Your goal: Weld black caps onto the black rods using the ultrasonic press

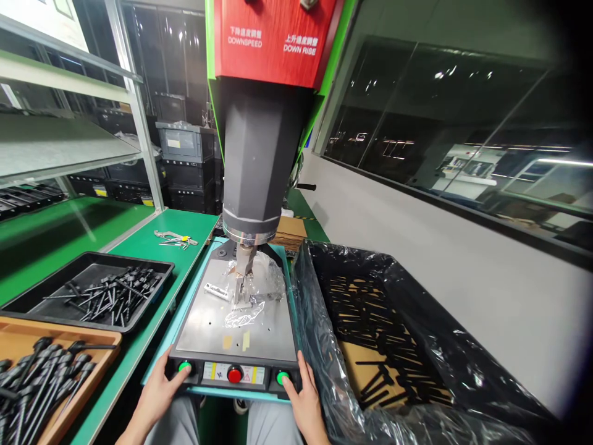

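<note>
My left hand (160,386) rests at the front left corner of the press machine's control panel (234,374), its thumb by the left green button (185,366). At the front right corner sits my right hand (301,395), with its thumb at the right green button (282,376). Both hands hold nothing and their fingers lie along the panel's edges. A red button (235,374) sits between the green ones. The machine's grey head (257,161) is down, its tip (241,272) on a small part covered with clear plastic film (252,290) on the steel plate (208,334).
A black tray (28,296) with several black rod-like parts stands at the left, and a brown tray (99,339) of similar parts nearer me. A bin lined with black plastic (319,346) holds finished parts at the right. Tools (175,238) lie on the green bench.
</note>
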Tool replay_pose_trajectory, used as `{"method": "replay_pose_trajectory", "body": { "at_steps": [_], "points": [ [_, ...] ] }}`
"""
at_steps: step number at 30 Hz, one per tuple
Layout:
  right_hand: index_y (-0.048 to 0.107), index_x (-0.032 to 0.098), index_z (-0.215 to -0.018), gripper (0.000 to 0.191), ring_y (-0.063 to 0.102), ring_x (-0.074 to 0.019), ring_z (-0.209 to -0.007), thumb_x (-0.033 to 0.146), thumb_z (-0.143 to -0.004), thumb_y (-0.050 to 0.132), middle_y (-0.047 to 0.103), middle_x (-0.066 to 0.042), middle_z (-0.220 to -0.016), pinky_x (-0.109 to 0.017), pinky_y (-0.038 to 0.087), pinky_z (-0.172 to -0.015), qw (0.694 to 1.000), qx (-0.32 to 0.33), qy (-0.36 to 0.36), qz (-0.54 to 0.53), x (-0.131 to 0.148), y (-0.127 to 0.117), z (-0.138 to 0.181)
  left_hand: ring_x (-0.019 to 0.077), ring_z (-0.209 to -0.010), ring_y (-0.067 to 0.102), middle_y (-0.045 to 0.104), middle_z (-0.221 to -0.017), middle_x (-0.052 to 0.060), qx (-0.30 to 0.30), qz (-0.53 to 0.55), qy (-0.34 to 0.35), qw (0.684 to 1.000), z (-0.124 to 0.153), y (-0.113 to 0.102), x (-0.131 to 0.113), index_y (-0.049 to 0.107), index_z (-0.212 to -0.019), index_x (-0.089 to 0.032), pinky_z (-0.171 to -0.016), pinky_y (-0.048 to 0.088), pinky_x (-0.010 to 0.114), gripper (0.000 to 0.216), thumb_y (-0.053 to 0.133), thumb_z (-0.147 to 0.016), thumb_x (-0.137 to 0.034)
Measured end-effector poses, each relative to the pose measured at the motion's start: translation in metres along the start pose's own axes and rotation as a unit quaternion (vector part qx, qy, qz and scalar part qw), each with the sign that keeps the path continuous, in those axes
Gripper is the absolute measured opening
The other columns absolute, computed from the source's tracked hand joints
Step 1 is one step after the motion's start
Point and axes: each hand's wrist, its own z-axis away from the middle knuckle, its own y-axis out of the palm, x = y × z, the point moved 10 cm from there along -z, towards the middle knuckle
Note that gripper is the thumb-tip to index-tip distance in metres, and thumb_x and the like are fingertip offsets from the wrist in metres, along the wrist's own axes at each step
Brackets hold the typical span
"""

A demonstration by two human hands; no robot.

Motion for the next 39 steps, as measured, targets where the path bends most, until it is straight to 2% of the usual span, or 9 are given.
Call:
{"method": "replay_pose_trajectory", "body": {
  "at_steps": [7, 11, 14, 16, 19, 23, 27, 35, 39],
  "points": [
    [0.068, 0.017, -0.114, 0.062, 0.058, -0.0347, -0.117, 0.066, -0.077, 0.06, 0.063, -0.016, -0.125, -0.047, 0.045, -0.102, 0.997, -0.056, 0.018, -0.056, 0.028, -0.025, -0.011, 0.0347, -0.126, 0.054, 0.061, -0.131, 0.017, -0.048, 0.09, -0.017, 0.995, -0.013, -0.024, -0.065, 0.061, -0.12, -0.013, -0.109, 0.041, 0.048, 0.072, 0.065, -0.069, -0.064],
    [0.072, 0.016, -0.092, 0.053, 0.067, -0.0309, -0.091, 0.066, -0.077, 0.064, 0.071, -0.015, -0.097, -0.044, 0.054, -0.084, 0.982, 0.009, 0.045, -0.182, 0.091, 0.002, -0.018, 0.0303, -0.117, 0.061, 0.066, -0.121, 0.019, 0.11, 0.256, -0.048, 0.959, -0.026, 0.027, -0.126, 0.066, -0.107, -0.012, -0.101, 0.049, 0.042, 0.06, 0.057, -0.078, -0.064],
    [0.069, 0.015, -0.098, 0.054, 0.068, -0.0292, -0.094, 0.064, -0.076, 0.07, 0.072, -0.015, -0.099, -0.04, 0.055, -0.08, 0.9, 0.149, 0.162, -0.377, 0.131, 0.066, -0.018, 0.0268, -0.105, 0.067, 0.067, -0.117, 0.021, 0.185, 0.358, -0.116, 0.908, -0.039, 0.064, -0.163, 0.064, -0.106, -0.011, -0.089, 0.055, 0.039, 0.06, 0.049, -0.084, -0.065],
    [0.066, 0.016, -0.099, 0.055, 0.069, -0.0279, -0.093, 0.061, -0.069, 0.078, 0.072, -0.013, -0.099, -0.04, 0.055, -0.08, 0.829, 0.167, 0.23, -0.482, 0.149, 0.095, -0.024, 0.0241, -0.095, 0.07, 0.068, -0.112, 0.019, 0.182, 0.404, -0.155, 0.883, -0.051, 0.077, -0.178, 0.062, -0.102, -0.012, -0.079, 0.058, 0.036, 0.055, 0.052, -0.084, -0.063],
    [0.063, 0.019, -0.088, 0.05, 0.069, -0.0208, -0.075, 0.051, -0.059, 0.088, 0.072, -0.007, -0.086, -0.031, 0.054, -0.065, 0.78, 0.092, 0.25, -0.566, 0.157, 0.1, -0.047, 0.0164, -0.071, 0.07, 0.069, -0.09, 0.011, 0.122, 0.459, -0.18, 0.862, -0.07, 0.075, -0.186, 0.06, -0.091, -0.013, -0.06, 0.057, 0.026, 0.031, 0.068, -0.08, -0.04],
    [0.061, 0.019, -0.08, 0.045, 0.062, -0.013, -0.061, 0.041, -0.055, 0.091, 0.068, 0.001, -0.07, -0.02, 0.042, -0.049, 0.8, 0.011, 0.193, -0.568, 0.154, 0.07, -0.071, 0.0055, -0.05, 0.058, 0.061, -0.068, -0.001, 0.052, 0.484, -0.139, 0.862, -0.082, 0.057, -0.188, 0.059, -0.084, -0.013, -0.045, 0.045, 0.013, 0.013, 0.069, -0.078, -0.018],
    [0.064, 0.019, -0.082, 0.042, 0.063, -0.0122, -0.062, 0.039, -0.057, 0.09, 0.069, 0.001, -0.071, -0.019, 0.042, -0.05, 0.793, 0.039, 0.169, -0.584, 0.161, 0.059, -0.073, 0.0057, -0.048, 0.057, 0.061, -0.067, -0.001, 0.04, 0.505, -0.121, 0.854, -0.08, 0.051, -0.187, 0.058, -0.083, -0.014, -0.044, 0.046, 0.013, 0.015, 0.07, -0.077, -0.02],
    [0.069, 0.022, -0.101, 0.037, 0.065, -0.0137, -0.068, 0.033, -0.069, 0.083, 0.072, -0.002, -0.084, -0.021, 0.045, -0.055, 0.764, 0.129, 0.15, -0.614, 0.181, 0.073, -0.059, 0.0208, -0.077, 0.071, 0.071, -0.092, 0.008, 0.183, 0.545, -0.201, 0.793, -0.021, 0.093, -0.194, 0.058, -0.104, -0.017, -0.065, 0.059, 0.031, 0.035, 0.063, -0.085, -0.046],
    [0.069, 0.024, -0.113, 0.048, 0.064, -0.0202, -0.091, 0.022, -0.066, 0.076, 0.069, -0.006, -0.111, -0.024, 0.047, -0.061, 0.76, 0.208, 0.104, -0.607, 0.184, 0.085, -0.054, 0.0219, -0.079, 0.071, 0.072, -0.094, 0.01, 0.231, 0.532, -0.148, 0.801, 0.004, 0.103, -0.217, 0.061, -0.101, -0.015, -0.07, 0.059, 0.03, 0.033, 0.076, -0.075, -0.028]
  ]
}}
